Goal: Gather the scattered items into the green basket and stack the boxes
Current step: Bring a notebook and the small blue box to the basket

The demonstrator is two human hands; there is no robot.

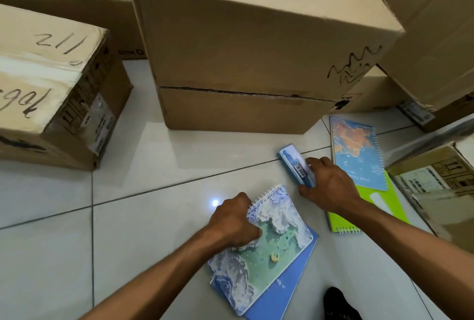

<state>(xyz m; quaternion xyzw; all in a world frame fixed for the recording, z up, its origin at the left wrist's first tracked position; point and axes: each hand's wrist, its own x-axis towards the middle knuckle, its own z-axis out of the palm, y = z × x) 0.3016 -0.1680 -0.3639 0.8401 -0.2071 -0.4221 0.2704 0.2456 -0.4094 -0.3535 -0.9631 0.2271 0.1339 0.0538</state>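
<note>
On the white tiled floor, my left hand (236, 225) grips the spiral edge of a notebook with a green and white cover (272, 248), which lies on a plain blue notebook (284, 291). My right hand (331, 186) holds a small blue packet with a barcode (295, 163). To the right a blue and orange spiral notebook (356, 153) overlaps a lime green notebook (369, 207). A large cardboard box (256, 37) sits stacked on a lower box (236, 112) straight ahead. No green basket is in view.
A cardboard box with handwriting (51, 89) stands at the left, and more boxes (436, 25) crowd the back and right. A labelled box (436, 178) sits at the right edge. A dark foot (338, 304) shows at the bottom.
</note>
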